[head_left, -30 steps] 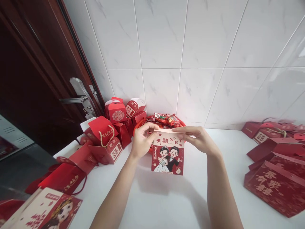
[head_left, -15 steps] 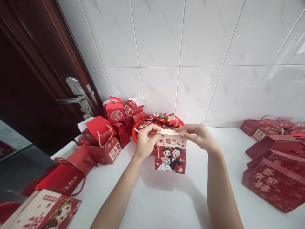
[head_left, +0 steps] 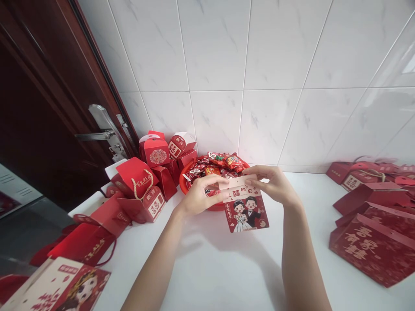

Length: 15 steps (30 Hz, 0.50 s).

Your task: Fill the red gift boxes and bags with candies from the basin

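Note:
A small red and cream gift box (head_left: 244, 214) with a cartoon wedding couple on its front hangs above the white table, tilted slightly. Its cream top flap is pinched at the right by my right hand (head_left: 272, 183), thumb in front. My left hand (head_left: 204, 194) is at the box's upper left edge, its thumb over the printed front and its index finger by the flap; the other fingers are partly hidden. Behind the box and my hands sits a red basin (head_left: 183, 183) heaped with red-wrapped candies (head_left: 217, 160).
Red gift boxes (head_left: 136, 172) and bags crowd the left side, with a cream and red box (head_left: 58, 287) at the near left. More dark red boxes (head_left: 372, 246) stand at the right. A tiled wall (head_left: 214, 52) and a wooden door (head_left: 42, 77) bound the table.
The gift box has shifted right and tilted. My left hand has moved from pinching the top flap to the upper left edge, its fingers more stretched. My right hand still pinches the flap.

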Each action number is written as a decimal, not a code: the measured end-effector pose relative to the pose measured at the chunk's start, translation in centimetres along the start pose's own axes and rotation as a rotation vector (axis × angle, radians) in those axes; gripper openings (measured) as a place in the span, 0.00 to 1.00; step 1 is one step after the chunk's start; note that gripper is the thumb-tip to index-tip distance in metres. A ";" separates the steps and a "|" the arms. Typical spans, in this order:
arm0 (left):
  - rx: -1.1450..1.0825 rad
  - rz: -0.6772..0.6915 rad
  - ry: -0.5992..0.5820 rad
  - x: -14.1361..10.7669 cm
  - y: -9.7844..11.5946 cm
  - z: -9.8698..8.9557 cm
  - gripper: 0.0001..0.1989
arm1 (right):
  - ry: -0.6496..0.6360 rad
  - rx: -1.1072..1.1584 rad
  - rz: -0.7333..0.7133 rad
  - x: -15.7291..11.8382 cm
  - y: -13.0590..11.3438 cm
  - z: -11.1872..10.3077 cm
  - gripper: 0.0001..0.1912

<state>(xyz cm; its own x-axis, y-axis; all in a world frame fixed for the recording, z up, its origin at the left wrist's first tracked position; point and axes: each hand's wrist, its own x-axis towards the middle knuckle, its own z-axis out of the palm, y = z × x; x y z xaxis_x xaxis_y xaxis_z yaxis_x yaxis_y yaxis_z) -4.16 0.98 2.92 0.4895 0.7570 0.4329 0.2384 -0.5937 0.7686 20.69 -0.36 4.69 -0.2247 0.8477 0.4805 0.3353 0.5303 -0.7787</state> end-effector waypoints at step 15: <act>0.325 -0.091 -0.010 0.4 -1.1 5.8 0.12 | 0.055 -0.165 -0.243 -1.6 -4.5 1.7 0.07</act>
<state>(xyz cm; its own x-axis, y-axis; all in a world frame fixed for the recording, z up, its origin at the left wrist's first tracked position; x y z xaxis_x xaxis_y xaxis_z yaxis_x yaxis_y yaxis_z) 0.65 0.36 -0.53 0.4617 0.8091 0.3637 0.5353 -0.5810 0.6130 17.99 -4.11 6.75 -0.2685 0.6926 0.6695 0.4233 0.7091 -0.5639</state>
